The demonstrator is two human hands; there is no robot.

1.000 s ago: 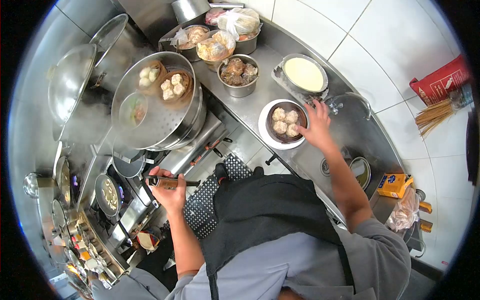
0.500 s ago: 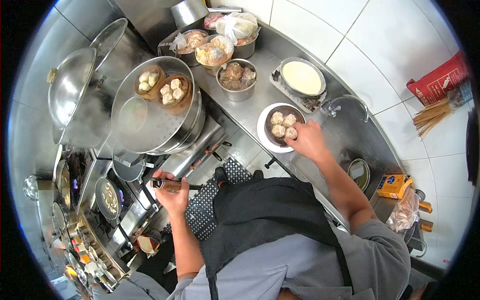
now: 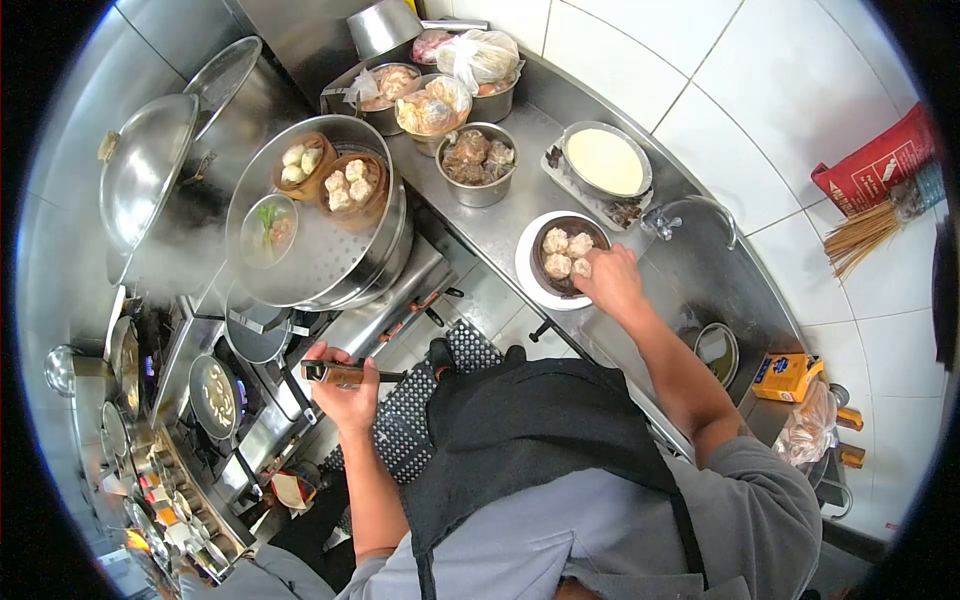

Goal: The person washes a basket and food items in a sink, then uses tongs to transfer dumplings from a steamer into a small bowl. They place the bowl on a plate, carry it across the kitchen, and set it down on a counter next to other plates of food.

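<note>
My right hand [image 3: 612, 282] reaches over a small dark round steamer basket [image 3: 541, 248] on a white plate [image 3: 530, 283]. Its fingers are closed at the front right dumpling [image 3: 582, 267], partly covering it. Other pale, open-topped dumplings [image 3: 579, 243] sit beside it in the basket. On the left, above the floor mat, my left hand [image 3: 345, 392] is wrapped around a narrow brown and dark metallic object [image 3: 345, 374], whose thin dark end sticks out to the right. What kind of tool it is does not show clearly.
A large steaming pot [image 3: 330, 294] at left holds two bamboo baskets and a glass-like dish [image 3: 268, 231]. Metal bowls of food [image 3: 478, 195] line the counter's back. A pan of pale yellow liquid [image 3: 605, 160] stands near the faucet [image 3: 690, 205]. Burners hold a frying pan [image 3: 215, 397].
Steam over the large pot has thinned, and green and reddish food now shows in the round dish. My right hand has shifted only slightly at the dumplings; my left hand stays about where it was.
</note>
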